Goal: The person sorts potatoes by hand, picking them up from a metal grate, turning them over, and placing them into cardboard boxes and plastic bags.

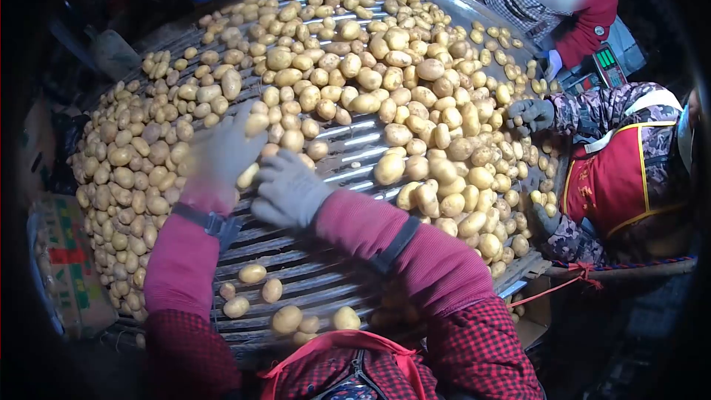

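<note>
Many yellow potatoes lie spread over a slatted metal sorting table. My left hand, in a grey glove, is smeared by motion above the potatoes at the left of the slats, so its grip cannot be made out. Close to its fingers is one potato. Beside it, my right hand, also grey-gloved, is low over the slats with its fingers apart and pointing left. A small potato sits between my two hands, near the right fingertips; I see nothing held in the right hand.
Several loose potatoes rest on the slats near my body. A printed carton stands at the left. Across the right side, a co-worker in a red apron has gloved hands at the table edge. Other people stand at the far side.
</note>
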Demonstrator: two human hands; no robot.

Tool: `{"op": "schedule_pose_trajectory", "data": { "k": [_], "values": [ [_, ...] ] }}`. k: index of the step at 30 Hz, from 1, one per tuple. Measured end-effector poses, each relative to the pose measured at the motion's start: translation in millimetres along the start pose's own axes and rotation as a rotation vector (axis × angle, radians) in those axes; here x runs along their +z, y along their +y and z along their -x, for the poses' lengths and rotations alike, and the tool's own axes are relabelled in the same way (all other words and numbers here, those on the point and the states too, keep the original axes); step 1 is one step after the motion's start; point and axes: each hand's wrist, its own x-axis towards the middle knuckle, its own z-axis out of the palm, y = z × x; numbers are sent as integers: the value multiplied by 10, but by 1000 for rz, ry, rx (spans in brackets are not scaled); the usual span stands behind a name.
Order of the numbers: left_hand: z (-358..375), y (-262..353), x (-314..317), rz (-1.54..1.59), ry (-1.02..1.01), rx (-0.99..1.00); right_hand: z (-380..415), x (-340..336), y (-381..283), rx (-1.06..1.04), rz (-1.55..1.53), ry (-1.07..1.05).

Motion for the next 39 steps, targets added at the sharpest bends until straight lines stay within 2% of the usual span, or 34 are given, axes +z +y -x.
{"op": "schedule_pose_trajectory", "data": {
  "k": [2,5,8,11,14,17,18,20,21,22,24,25,28,30,31,32,34,35,37,38,39],
  "values": [
    [-164,119,143,35,31,-9,86,-194,333,-20,200,95],
    [-291,519,292,236,99,-87,337,-446,438,67,255,72],
    [-273,969,436,276,98,125,559,-588,398,126,329,13],
    [-294,1251,493,265,165,81,762,-837,322,261,263,-21],
    [-175,1405,413,321,19,61,995,-930,255,278,278,-23],
    [117,1528,506,248,124,216,1078,-896,1,330,341,-28],
    [169,1545,552,256,122,233,1115,-917,-93,366,377,-29],
    [321,1648,520,248,18,413,1203,-851,-249,403,365,-17],
    [401,1747,475,319,-82,361,1255,-844,-315,418,326,-34],
    [408,1788,529,325,-79,374,1287,-853,-359,421,286,-49],
    [409,1723,687,626,-179,595,1383,-834,-472,432,271,-43],
    [514,1687,584,670,-224,628,1432,-833,-530,435,242,-57],
    [764,1326,153,742,-185,674,1536,-883,-750,416,220,2],
    [863,780,41,405,175,611,1563,-921,-955,467,129,51],
    [933,480,-36,192,324,491,1548,-947,-1069,488,25,60],
    [1014,207,-124,48,365,336,1550,-930,-1157,468,-5,52],
    [1123,-358,-51,-127,325,34,1572,-845,-1340,490,-67,24],
    [1163,-525,17,-86,138,-74,1574,-740,-1388,485,-122,51],
    [1282,-457,130,-115,161,-59,1586,-514,-1459,510,-189,86],
    [1366,-236,36,-147,92,-22,1595,-414,-1458,477,-199,79],
    [1477,-147,135,-149,104,85,1632,-333,-1458,485,-145,54]
  ]
}}
